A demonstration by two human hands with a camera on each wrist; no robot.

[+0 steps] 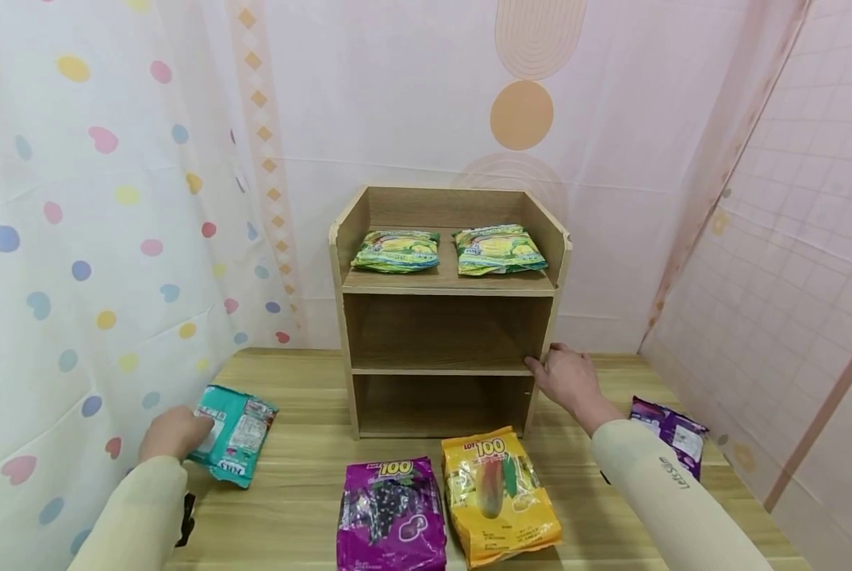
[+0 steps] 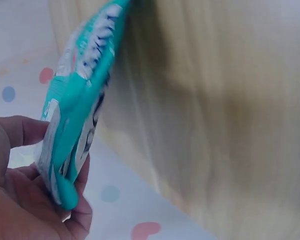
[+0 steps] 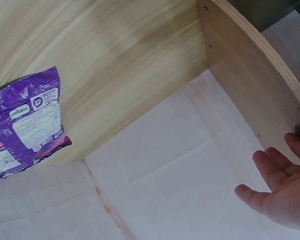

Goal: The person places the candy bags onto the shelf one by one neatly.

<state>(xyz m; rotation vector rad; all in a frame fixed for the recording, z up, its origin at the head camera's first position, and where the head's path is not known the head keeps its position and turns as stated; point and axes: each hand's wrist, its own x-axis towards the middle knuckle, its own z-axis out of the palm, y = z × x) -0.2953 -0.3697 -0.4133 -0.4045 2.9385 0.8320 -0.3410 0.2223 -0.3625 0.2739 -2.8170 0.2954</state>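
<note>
My left hand (image 1: 174, 434) pinches a teal candy bag (image 1: 239, 432) near its edge, at the left side of the table. In the left wrist view the bag (image 2: 75, 110) is tilted up on edge, with the thumb on one face and fingers behind it. My right hand (image 1: 569, 379) is at the right side panel of a small wooden shelf (image 1: 446, 371), its thumb by the front edge at the middle board. Seen from the right wrist, that hand (image 3: 282, 187) has its fingers spread and loosely bent, fingertips right at the panel's outer face.
Two green-yellow bags (image 1: 397, 251) lie on the shelf's top board. In front of the shelf are a purple candy bag (image 1: 392, 515) and a yellow candy bag (image 1: 499, 500). Another purple bag (image 1: 672, 432) lies at the table's right. Patterned curtains (image 1: 412, 95) enclose the table.
</note>
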